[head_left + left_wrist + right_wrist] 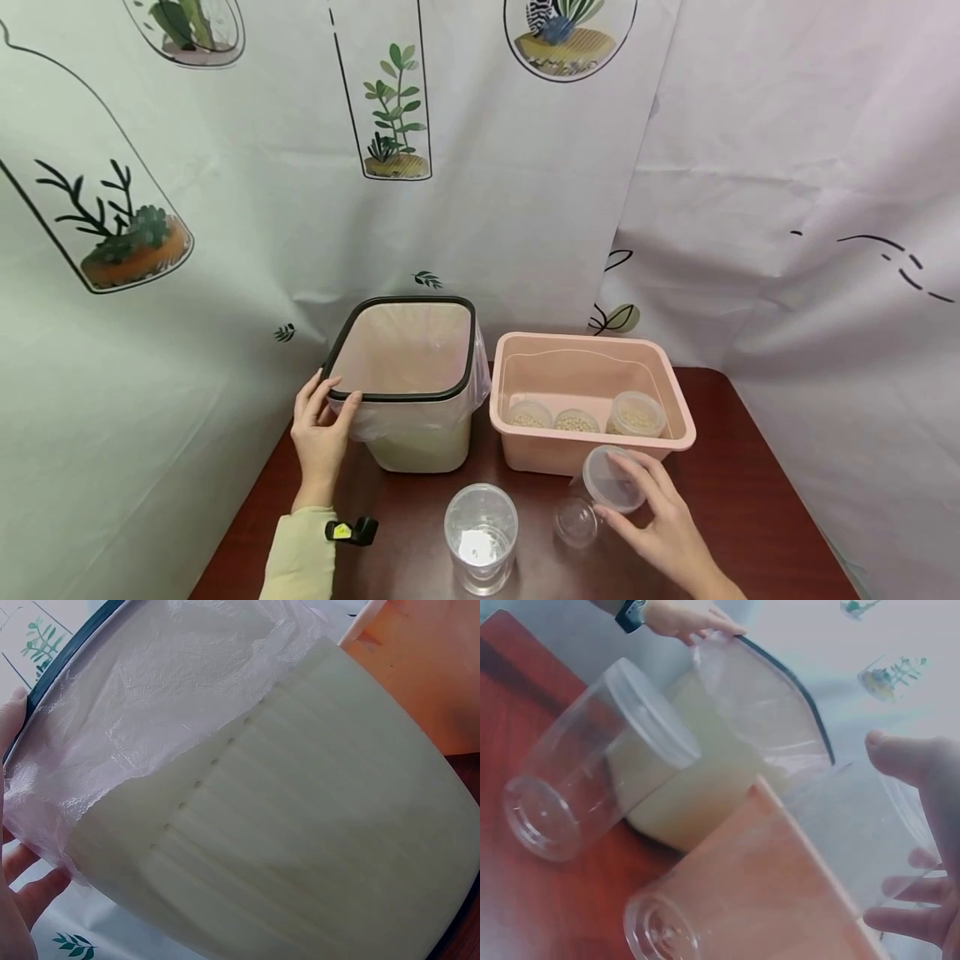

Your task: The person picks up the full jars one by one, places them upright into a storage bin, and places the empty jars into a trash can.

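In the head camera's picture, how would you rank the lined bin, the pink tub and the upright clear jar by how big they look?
1. Pink tub and lined bin: look alike, so unranked.
2. Upright clear jar: clearly smallest, though nearest the camera.

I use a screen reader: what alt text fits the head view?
A left hand grips the rim of a bag-lined bin while the right hand holds a clear lidded jar, tilted, beside a pink tub.

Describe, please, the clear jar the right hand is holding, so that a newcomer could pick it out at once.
On the dark red table, look just in front of the pink tub. There the right hand holds a clear lidded jar tilted on its side. Unlike the upright jar beside it and the three filled jars in the tub, it is empty and tipped.
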A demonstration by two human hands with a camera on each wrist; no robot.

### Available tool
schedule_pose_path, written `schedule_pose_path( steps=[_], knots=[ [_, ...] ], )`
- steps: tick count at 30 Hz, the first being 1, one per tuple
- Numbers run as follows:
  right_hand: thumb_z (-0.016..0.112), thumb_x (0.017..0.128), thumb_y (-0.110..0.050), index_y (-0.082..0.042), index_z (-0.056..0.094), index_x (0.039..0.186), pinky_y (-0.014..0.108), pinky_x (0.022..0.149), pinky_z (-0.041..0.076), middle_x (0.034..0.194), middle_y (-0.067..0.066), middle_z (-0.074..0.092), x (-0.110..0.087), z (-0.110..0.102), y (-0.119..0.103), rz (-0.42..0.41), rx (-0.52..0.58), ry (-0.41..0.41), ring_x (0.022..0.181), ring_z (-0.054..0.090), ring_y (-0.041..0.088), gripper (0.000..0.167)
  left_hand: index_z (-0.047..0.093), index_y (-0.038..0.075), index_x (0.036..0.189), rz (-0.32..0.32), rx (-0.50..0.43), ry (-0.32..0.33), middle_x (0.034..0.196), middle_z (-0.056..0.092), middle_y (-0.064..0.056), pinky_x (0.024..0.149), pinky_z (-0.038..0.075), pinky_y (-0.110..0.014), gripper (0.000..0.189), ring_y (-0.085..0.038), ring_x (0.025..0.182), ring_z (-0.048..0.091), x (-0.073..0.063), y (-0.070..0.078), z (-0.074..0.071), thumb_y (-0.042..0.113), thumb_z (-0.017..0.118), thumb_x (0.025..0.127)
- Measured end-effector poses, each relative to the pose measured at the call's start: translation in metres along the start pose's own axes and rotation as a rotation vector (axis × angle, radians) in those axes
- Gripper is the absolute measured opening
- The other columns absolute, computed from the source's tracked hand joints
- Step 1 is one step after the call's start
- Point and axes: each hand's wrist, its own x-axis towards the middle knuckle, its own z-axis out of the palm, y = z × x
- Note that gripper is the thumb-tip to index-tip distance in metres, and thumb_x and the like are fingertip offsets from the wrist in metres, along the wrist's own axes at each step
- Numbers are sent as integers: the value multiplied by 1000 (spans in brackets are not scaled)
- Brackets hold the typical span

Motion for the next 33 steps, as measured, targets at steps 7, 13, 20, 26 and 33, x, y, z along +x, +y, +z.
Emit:
schedule_pose_path(
  steps=[7,13,20,26,33],
  knots=[
    [74,77,-40,0,59,120,15,92,33,116,14,55,27,-11,-2,-31,-5,22,105,51,16,61,65,-1,111,-21,-33,17,133,47,-15,84,44,-15,36,-13,113,50,1,-25,1,-1,74,76],
    [70,81,-41,4,59,118,15,90,35,112,16,56,57,-21,-14,-75,16,62,102,53,18,60,65,-4,110,-3,-32,23,131,48,-18,83,44,-17,34,-16,112,51,1,-15,1,-1,73,77],
    [68,84,-34,12,57,113,14,80,43,107,26,55,96,-26,-44,-128,81,85,100,54,14,55,64,-8,107,-4,-15,17,130,48,-23,83,46,-18,32,-20,111,52,-1,-1,-1,0,72,78],
    [67,84,-36,14,56,112,18,82,43,106,29,55,121,-18,-51,-203,113,113,97,53,28,57,63,-9,107,-3,-31,14,129,47,-24,83,46,-18,31,-20,111,53,-2,-2,-4,-1,72,78],
    [65,85,-40,14,57,111,19,80,40,102,29,56,146,-11,-58,-279,66,183,93,55,30,60,64,-8,106,6,-23,3,129,49,-22,83,46,-21,30,-27,113,52,2,-1,-1,0,72,78]
  ],
)
